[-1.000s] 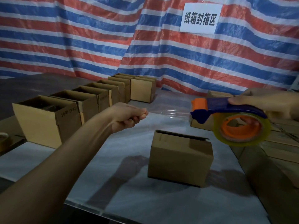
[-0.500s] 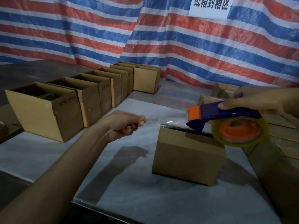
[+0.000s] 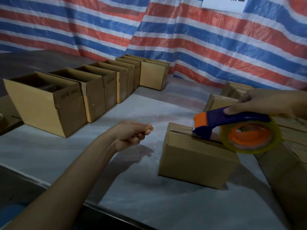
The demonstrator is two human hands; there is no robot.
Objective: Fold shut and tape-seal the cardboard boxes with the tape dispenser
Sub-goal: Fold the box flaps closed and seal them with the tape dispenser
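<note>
Left hand (image 3: pixel 132 135): fingers curled, thumb pinched to fingertips, apparently on the tape end, though the film is too faint to confirm. Right hand (image 3: pixel 265 103): wrapped over the tape dispenser (image 3: pixel 232 125), blade end low on the top seam of the closed box (image 3: pixel 196 156), near right on the table (image 3: pixel 116 180). Open boxes (image 3: pixel 49 103) line the far left. Risks: slack tape twisting onto itself, the strip landing off the seam, or the unbraced box sliding under the pull.

Tape dispenser (image 3: pixel 232 121): blue with orange; tape roll (image 3: pixel 252 138): yellowish clear; boxes (image 3: pixel 197 156): brown; tarp (image 3: pixel 182 35): red, white, blue stripes; table (image 3: pixel 116 180): grey.
</note>
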